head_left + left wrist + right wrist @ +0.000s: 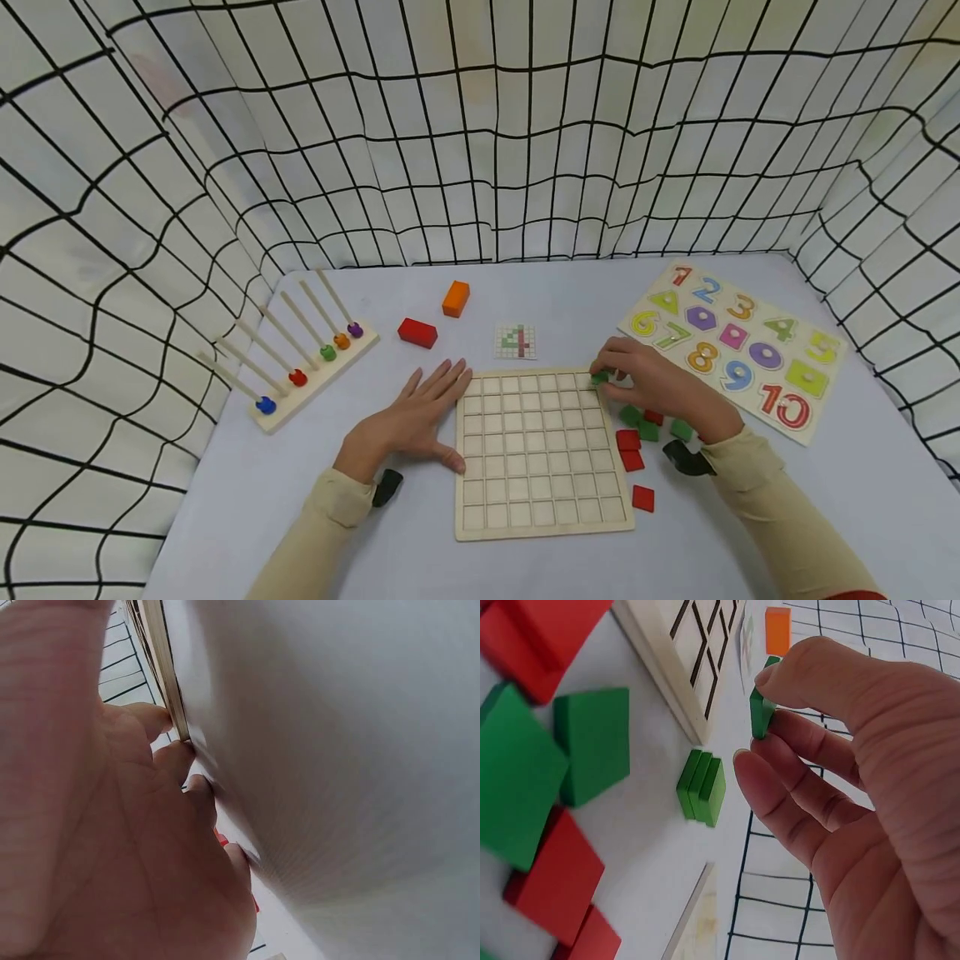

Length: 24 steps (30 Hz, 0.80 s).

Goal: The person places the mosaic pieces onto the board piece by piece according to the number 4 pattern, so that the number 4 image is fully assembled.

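Note:
A wooden grid board (540, 454) lies flat, its squares bare. Spread flat on the table, my left hand (412, 421) touches the board's left edge with its thumb; the left wrist view also shows fingers against the board's edge (180, 712). At the board's top right corner, my right hand (656, 379) pinches a green square tile (762, 709) between thumb and fingers, held above the table. Below that hand lie loose green tiles (648, 431) and red tiles (642, 498). A small stack of green tiles (701, 787) shows in the right wrist view.
A small pattern card (515, 342) lies beyond the board. Farther left are a red block (417, 332) and an orange block (455, 298). A peg stand with coloured beads (315, 379) is at left, a number puzzle (720, 333) at right. Black netting (487, 133) surrounds the table.

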Tool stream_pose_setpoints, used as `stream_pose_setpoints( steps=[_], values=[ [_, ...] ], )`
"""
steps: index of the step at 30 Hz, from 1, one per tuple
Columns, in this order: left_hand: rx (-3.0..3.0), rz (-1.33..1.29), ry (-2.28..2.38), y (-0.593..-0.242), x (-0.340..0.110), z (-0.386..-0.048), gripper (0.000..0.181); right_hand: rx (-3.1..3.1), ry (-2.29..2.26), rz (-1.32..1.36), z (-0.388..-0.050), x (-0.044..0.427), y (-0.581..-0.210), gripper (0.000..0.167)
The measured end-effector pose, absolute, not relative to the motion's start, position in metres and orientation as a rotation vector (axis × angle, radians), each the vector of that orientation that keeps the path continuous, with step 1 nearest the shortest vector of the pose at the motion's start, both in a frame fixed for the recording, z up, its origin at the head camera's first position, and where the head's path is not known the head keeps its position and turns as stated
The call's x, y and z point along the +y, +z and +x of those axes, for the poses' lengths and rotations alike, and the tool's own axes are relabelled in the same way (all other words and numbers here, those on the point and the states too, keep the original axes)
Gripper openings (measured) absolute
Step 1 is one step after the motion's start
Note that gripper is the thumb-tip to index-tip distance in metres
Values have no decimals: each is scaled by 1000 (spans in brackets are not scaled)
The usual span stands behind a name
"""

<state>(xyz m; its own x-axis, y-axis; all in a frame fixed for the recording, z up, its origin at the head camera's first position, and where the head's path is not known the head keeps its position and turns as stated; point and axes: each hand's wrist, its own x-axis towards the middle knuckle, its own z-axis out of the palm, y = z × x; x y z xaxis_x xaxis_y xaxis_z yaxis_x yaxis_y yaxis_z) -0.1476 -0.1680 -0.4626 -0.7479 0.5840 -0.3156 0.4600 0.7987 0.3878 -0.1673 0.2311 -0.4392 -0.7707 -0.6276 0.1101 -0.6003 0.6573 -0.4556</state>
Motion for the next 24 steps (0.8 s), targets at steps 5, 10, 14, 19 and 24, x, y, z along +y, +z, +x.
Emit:
stream_pose_setpoints(
  steps=[5,10,14,19,24],
  values=[
    [2566,789,394,-464,-168,-147,138,2795,-743,-1103,-171,221,-443,16],
    [2568,797,384,-464,-168,-147,138,2752,-768,-1212,-176,214,-451,14],
    [2569,796,379,-465,-168,-146,138,2723,-771,-1306,-180,204,-455,10],
    [2565,781,367,-464,-169,-146,138,2714,-748,-1425,-185,189,-460,3],
    [2562,773,362,-461,-169,-145,138,2722,-730,-1477,-188,177,-464,6]
  ],
)
